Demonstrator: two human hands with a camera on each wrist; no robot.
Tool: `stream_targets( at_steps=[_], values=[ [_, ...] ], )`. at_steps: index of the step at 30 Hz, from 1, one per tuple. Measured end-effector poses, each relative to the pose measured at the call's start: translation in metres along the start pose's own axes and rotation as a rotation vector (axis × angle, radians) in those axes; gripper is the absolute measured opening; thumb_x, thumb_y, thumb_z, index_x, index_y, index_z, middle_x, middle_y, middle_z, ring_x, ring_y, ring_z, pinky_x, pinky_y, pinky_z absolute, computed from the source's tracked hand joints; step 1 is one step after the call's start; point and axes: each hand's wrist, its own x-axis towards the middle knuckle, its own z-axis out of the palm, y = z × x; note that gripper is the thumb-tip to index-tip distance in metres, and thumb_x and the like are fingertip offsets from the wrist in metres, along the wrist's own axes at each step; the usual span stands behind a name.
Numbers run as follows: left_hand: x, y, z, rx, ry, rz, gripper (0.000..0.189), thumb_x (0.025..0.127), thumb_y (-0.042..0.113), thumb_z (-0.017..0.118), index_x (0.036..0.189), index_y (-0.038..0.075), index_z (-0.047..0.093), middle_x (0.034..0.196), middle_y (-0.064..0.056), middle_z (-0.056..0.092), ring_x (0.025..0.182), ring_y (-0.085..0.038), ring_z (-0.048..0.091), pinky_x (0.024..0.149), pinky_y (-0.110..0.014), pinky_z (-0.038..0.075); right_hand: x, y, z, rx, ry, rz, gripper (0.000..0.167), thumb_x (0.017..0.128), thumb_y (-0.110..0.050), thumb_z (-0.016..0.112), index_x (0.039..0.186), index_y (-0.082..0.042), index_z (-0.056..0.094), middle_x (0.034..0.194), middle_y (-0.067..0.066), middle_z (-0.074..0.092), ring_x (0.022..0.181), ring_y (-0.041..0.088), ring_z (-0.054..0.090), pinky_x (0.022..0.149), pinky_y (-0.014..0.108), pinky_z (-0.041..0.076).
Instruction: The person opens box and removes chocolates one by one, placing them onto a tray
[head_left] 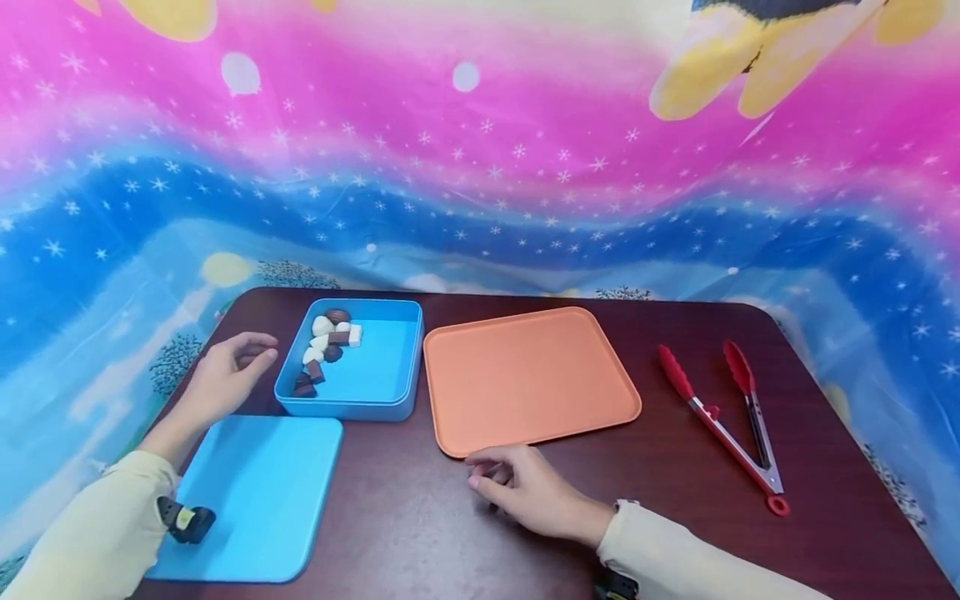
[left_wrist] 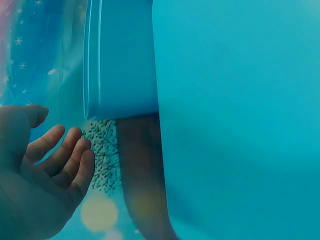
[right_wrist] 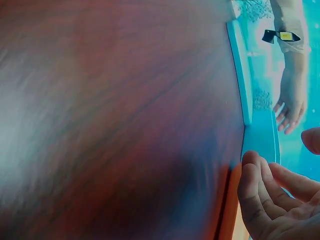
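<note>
The left hand [head_left: 223, 377] is loose, empty, its sleeve [head_left: 105, 510] partly hiding the lid [head_left: 258, 500]. Near the tray [head_left: 536, 379], the loose, empty right hand [head_left: 534, 493] partly hides its fingers [head_left: 498, 454].

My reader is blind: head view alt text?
Empty left hand beside a square blue box of brown and white pieces; empty right hand by a rectangular orange tray. Red-tipped metal tongs and a flat blue lid lie nearby.

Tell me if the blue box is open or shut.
Open: the box has its lid off, and brown and white pieces show inside.
</note>
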Motion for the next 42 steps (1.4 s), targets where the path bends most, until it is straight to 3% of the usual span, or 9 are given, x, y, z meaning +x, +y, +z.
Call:
stream_targets(
  at_steps=[4, 14, 20, 29, 35, 39, 42],
  values=[
    [0.01, 0.0, 0.01, -0.045, -0.008, -0.014, 0.049, 0.109, 0.028, 0.046, 0.145, -0.005, 0.045, 0.134, -0.034, 0.057, 0.124, -0.053, 0.056, 0.097, -0.066, 0.049, -0.005, 0.006, -0.011, -0.02, 0.039, -0.018, 0.035, 0.099, -0.017, 0.064, 0.126, 0.006, 0.065, 0.097, 0.015, 0.073, 0.067, 0.01, 0.067, 0.054, 0.023, 0.056],
    [0.035, 0.005, 0.031, -0.141, -0.139, -0.212, 0.062, 0.112, 0.029, 0.033, 0.16, -0.004, 0.013, 0.157, -0.037, 0.03, 0.145, -0.056, 0.03, 0.115, -0.068, 0.033, -0.021, 0.024, -0.041, -0.097, 0.153, -0.021, 0.036, 0.099, -0.017, 0.066, 0.125, 0.007, 0.065, 0.102, 0.014, 0.073, 0.073, 0.009, 0.068, 0.062, 0.024, 0.058],
    [0.038, 0.004, 0.037, -0.203, -0.209, -0.27, 0.06, 0.113, 0.034, 0.02, 0.161, -0.001, 0.009, 0.165, -0.031, 0.017, 0.152, -0.053, 0.016, 0.118, -0.071, 0.022, -0.022, 0.026, -0.053, -0.14, 0.2, -0.035, 0.034, 0.099, -0.015, 0.066, 0.124, 0.008, 0.065, 0.103, 0.016, 0.074, 0.076, 0.012, 0.069, 0.065, 0.024, 0.059],
    [0.038, -0.007, 0.044, -0.204, -0.194, -0.296, 0.064, 0.112, 0.041, 0.016, 0.161, 0.0, 0.009, 0.164, -0.032, 0.018, 0.151, -0.053, 0.018, 0.118, -0.071, 0.021, -0.023, 0.029, -0.07, -0.235, 0.279, -0.04, 0.033, 0.098, -0.017, 0.066, 0.124, 0.004, 0.067, 0.104, 0.009, 0.075, 0.08, 0.004, 0.068, 0.067, 0.021, 0.058],
    [0.037, -0.009, 0.048, -0.184, -0.207, -0.288, 0.069, 0.111, 0.045, 0.01, 0.16, -0.002, 0.005, 0.164, -0.034, 0.015, 0.151, -0.055, 0.017, 0.118, -0.071, 0.021, -0.033, 0.033, -0.08, -0.237, 0.326, -0.009, 0.033, 0.097, -0.018, 0.068, 0.124, 0.001, 0.069, 0.106, 0.01, 0.076, 0.083, 0.004, 0.068, 0.068, 0.022, 0.057],
    [0.038, -0.009, 0.052, -0.224, -0.201, -0.269, 0.068, 0.11, 0.046, 0.009, 0.162, 0.002, 0.015, 0.149, -0.034, 0.042, 0.133, -0.05, 0.048, 0.109, -0.063, 0.044, -0.043, 0.036, -0.09, -0.282, 0.393, 0.012, 0.031, 0.096, -0.016, 0.07, 0.122, -0.001, 0.07, 0.103, 0.007, 0.077, 0.083, 0.001, 0.069, 0.068, 0.022, 0.057],
    [0.041, -0.007, 0.056, -0.232, -0.201, -0.258, 0.068, 0.11, 0.048, 0.009, 0.162, 0.005, 0.017, 0.143, -0.032, 0.048, 0.124, -0.047, 0.053, 0.103, -0.06, 0.049, -0.053, 0.04, -0.099, -0.312, 0.433, 0.044, 0.03, 0.095, -0.015, 0.07, 0.122, -0.002, 0.071, 0.104, 0.007, 0.077, 0.083, -0.002, 0.068, 0.067, 0.022, 0.056]
  ],
)
